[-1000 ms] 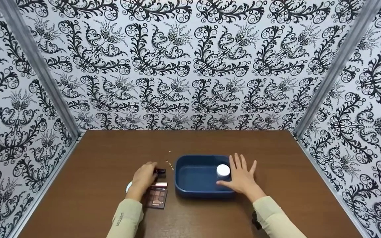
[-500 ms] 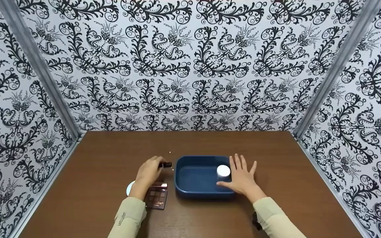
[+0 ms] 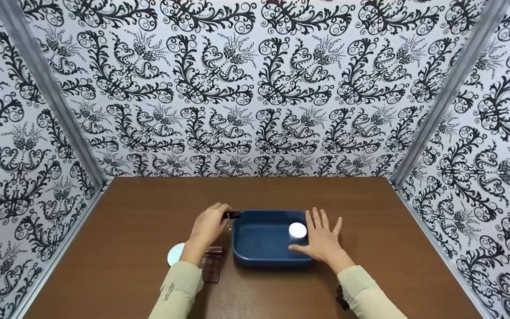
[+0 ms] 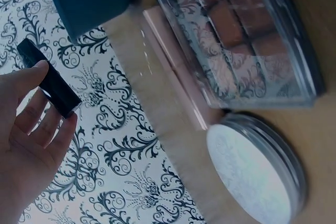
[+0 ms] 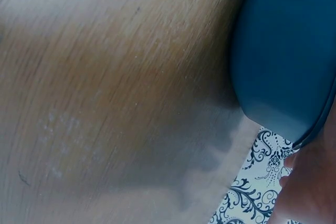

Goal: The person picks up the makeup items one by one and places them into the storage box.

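My left hand [image 3: 210, 223] pinches a black lipstick [image 4: 50, 78] between thumb and fingertips. In the head view the lipstick overlaps the far left corner of the blue bin [image 3: 261, 261]. My right hand [image 3: 324, 237] lies with spread, straight fingers over the bin's right rim, thumb reaching inside. A white-lidded jar [image 3: 298, 231] stands inside the bin near that thumb. In the left wrist view, a clear-lidded eyeshadow palette [image 4: 236, 30], a slim rose-gold tube [image 4: 176, 69] and a round white compact [image 4: 249, 174] lie on the table. The left forearm partly hides them in the head view.
The brown wooden table [image 3: 348, 195] meets patterned walls [image 3: 255, 88] at the back and both sides. Tiny bright specks [image 3: 229, 227] show on the table just left of the bin.
My left hand has lifted the lipstick from its spot beside the rose-gold tube and carried it right and away from me, to the bin's far left corner. The right hand stays in place.
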Demonstrator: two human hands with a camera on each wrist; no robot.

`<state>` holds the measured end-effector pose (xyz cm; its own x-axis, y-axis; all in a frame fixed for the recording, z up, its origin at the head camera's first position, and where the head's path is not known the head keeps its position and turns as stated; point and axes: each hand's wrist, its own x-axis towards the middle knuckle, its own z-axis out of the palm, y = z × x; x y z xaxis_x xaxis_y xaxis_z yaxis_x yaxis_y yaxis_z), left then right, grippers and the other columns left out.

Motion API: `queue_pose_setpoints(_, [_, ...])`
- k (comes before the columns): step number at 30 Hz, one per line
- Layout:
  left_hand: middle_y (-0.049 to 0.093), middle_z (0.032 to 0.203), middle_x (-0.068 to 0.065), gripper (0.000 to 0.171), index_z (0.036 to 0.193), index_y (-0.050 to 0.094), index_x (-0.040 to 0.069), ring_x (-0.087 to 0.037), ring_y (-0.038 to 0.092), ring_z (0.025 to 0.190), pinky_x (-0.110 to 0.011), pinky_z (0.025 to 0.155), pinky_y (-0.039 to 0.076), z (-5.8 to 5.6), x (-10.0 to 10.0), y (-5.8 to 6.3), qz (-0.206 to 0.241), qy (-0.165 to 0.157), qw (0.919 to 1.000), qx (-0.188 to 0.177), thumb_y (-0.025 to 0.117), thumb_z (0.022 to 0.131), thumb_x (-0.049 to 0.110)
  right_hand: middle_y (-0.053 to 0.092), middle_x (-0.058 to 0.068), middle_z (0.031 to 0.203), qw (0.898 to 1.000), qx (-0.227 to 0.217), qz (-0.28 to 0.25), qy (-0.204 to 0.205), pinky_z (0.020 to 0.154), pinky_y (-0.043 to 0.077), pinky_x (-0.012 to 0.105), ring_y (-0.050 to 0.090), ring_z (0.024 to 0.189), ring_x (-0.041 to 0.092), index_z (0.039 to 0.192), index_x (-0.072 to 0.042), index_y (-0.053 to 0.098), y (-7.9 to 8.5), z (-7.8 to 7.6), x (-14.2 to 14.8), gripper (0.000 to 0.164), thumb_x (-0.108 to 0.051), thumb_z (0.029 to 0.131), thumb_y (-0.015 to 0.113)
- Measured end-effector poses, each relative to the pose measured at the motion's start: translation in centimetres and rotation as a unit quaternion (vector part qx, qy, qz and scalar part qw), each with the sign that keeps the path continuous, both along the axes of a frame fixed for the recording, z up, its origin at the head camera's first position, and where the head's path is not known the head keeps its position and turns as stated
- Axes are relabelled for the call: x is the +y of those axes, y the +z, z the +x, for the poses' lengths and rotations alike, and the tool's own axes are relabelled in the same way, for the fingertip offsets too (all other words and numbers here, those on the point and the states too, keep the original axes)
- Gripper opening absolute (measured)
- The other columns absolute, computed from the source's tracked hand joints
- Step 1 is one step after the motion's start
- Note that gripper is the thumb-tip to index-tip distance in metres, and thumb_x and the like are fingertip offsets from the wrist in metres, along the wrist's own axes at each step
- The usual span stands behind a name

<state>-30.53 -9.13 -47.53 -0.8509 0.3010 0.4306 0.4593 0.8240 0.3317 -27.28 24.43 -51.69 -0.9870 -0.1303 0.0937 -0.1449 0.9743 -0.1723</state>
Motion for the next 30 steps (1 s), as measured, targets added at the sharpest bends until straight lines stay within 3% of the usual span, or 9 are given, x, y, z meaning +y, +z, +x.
queue_pose_setpoints(13, [0.070, 0.106, -0.004, 0.018, 0.108, 0.070, 0.015, -0.027, 0.070, 0.099, -0.044, 0.083, 0.058, 0.2, 2.7, 1.8, -0.010, -0.021, 0.9997, -0.010, 0.072, 0.090, 0.013, 0.015, 0.021, 0.166, 1.000, 0.010, 0.001, 0.003, 0.111, -0.007, 0.079, 0.008, 0.154, 0.043, 0.159, -0.006, 0.017, -0.4, -0.1, 0.1, 0.126, -0.080, 0.070, 0.066])
queue_pose_setpoints(21, [0.071, 0.108, -0.004, 0.023, 0.111, 0.070, 0.014, -0.027, 0.071, 0.099, -0.043, 0.083, 0.058, 0.3, 5.3, 2.2, -0.037, -0.047, 0.9982, -0.006, 0.074, 0.088, 0.016, 0.012, 0.021, 0.166, 1.000, -0.006, -0.009, 0.002, 0.111, -0.007, 0.079, 0.005, 0.154, 0.043, 0.159, -0.006, 0.017, 0.0, 0.3, 0.2, 0.125, -0.080, 0.071, 0.066])
queue_pose_setpoints(30, [0.071, 0.105, -0.001, 0.023, 0.110, 0.071, 0.018, -0.024, 0.071, 0.098, -0.040, 0.081, 0.059, 0.1, 7.8, 2.2, -0.074, -0.049, 0.9959, -0.018, 0.075, 0.088, 0.021, 0.015, 0.021, 0.166, 1.000, 0.000, -0.002, 0.001, 0.111, -0.007, 0.079, 0.008, 0.154, 0.043, 0.159, -0.007, 0.017, -0.1, 0.0, 0.0, 0.125, -0.080, 0.071, 0.065])
